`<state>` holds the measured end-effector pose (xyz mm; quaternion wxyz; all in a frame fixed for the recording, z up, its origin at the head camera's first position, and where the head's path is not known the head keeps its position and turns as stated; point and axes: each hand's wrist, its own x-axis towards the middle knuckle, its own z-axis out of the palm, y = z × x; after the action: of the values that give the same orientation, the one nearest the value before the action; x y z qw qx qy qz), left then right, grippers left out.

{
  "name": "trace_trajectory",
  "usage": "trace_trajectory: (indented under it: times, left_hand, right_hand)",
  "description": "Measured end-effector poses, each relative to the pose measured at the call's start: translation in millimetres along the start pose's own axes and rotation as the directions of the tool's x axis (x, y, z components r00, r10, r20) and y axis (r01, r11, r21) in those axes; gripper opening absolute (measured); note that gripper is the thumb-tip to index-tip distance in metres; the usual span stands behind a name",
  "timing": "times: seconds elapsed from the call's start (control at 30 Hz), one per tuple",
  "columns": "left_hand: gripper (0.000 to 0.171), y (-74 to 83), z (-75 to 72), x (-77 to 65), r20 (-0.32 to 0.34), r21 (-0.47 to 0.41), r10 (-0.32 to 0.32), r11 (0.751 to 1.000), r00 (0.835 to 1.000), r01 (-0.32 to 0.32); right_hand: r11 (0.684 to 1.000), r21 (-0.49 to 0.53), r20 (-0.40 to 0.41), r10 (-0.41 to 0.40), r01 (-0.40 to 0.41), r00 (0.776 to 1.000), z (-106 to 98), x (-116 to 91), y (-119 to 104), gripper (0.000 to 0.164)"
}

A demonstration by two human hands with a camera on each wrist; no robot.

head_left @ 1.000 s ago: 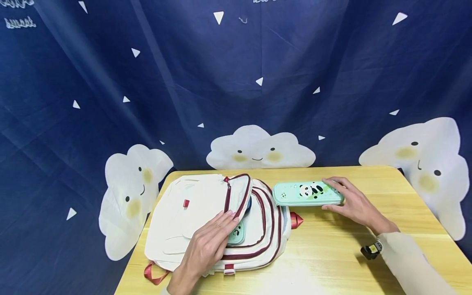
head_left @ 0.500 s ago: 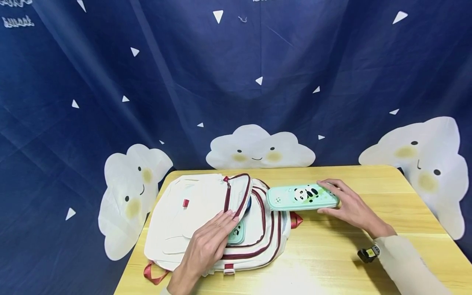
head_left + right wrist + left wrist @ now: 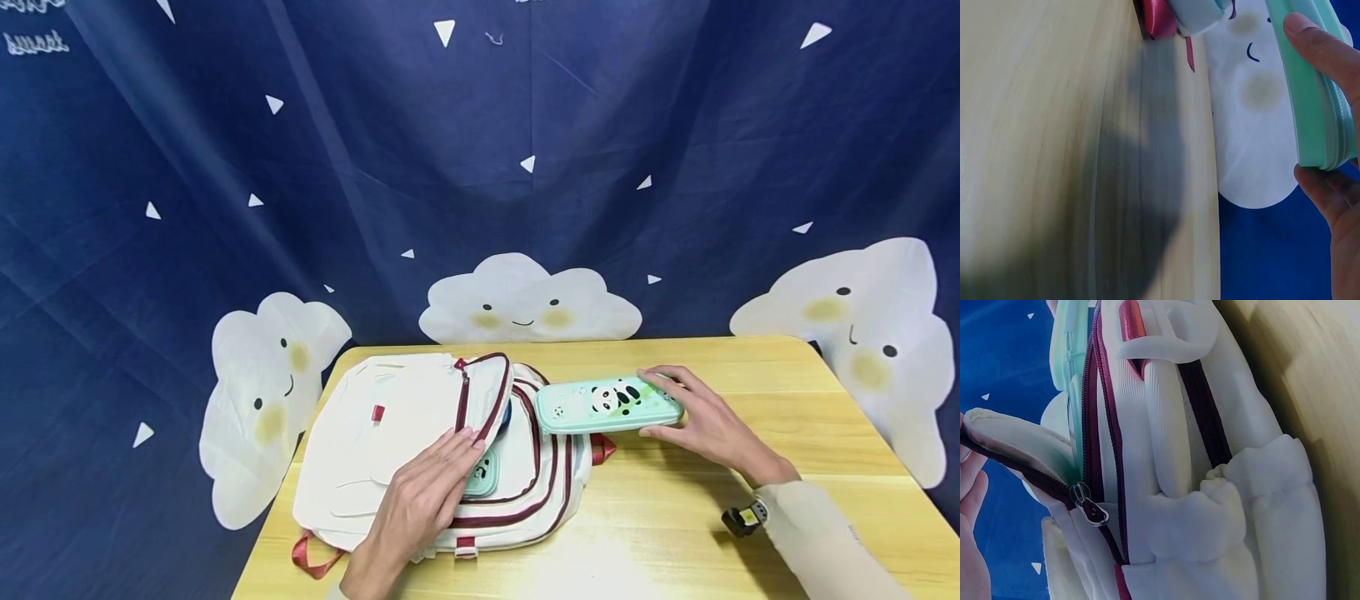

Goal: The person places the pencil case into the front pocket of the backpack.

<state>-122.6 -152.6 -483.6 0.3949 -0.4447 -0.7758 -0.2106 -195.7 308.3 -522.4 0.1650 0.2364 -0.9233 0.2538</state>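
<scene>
A white backpack (image 3: 352, 442) with dark red zips lies on the table, its front pocket unzipped. My left hand (image 3: 420, 492) holds the raised pocket flap (image 3: 487, 392) by its edge; in the left wrist view its fingers (image 3: 972, 487) show only partly. Inside the pocket opening sits a mint green panda-print case (image 3: 483, 475), mostly hidden, with something dark blue above it. My right hand (image 3: 708, 425) grips the right end of a mint green pencil case (image 3: 607, 406) with a panda print. The thumb lies along its side in the right wrist view. Its left end hangs over the backpack's right edge.
The wooden table (image 3: 675, 517) reaches right and front of the backpack. Red straps (image 3: 602, 448) stick out at the bag's right. A blue curtain (image 3: 480, 167) with white clouds hangs behind. A small black device is strapped on the right wrist (image 3: 745, 518).
My right hand has carried the pencil case left and slightly toward me, so its left end now overlaps the backpack. The left hand and flap have stayed in place.
</scene>
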Motion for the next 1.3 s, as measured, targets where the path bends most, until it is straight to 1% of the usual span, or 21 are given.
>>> trace_trajectory:
  times: [0.3, 0.67, 0.97, 1.17, 1.3]
  left_hand:
    - [0.034, 0.5, 1.0, 0.3, -0.022, 0.000, 0.007, 1.000, 1.000, -0.007]
    - [0.033, 0.2, 1.0, 1.0, -0.015, 0.006, 0.015, 1.000, 1.000, -0.015]
    - [0.033, 0.6, 1.4, -0.6, -0.005, 0.005, 0.007, 1.000, 1.000, -0.007]
    - [0.034, 1.2, 1.4, -0.6, 0.000, 0.006, 0.005, 1.000, 1.000, -0.005]
    - [0.034, 0.9, 1.4, -0.1, 0.001, 0.007, 0.006, 1.000, 1.000, -0.006]
  right_hand:
    - [1.000, 0.009, 0.001, -0.021, 0.021, 1.000, 2.5, 2.8, -3.0, 0.090]
    - [0.999, -0.001, -0.002, -0.041, 0.041, 0.999, 4.4, 6.0, -6.0, 0.092]
    - [0.999, -0.002, 0.011, -0.042, 0.042, 0.999, 7.7, 10.1, -13.5, 0.092]
    - [0.998, 0.016, 0.010, -0.065, 0.065, 0.998, 13.4, 16.3, -20.1, 0.091]
    - [0.998, 0.014, 0.018, -0.065, 0.065, 0.998, 16.4, 20.2, -25.9, 0.092]
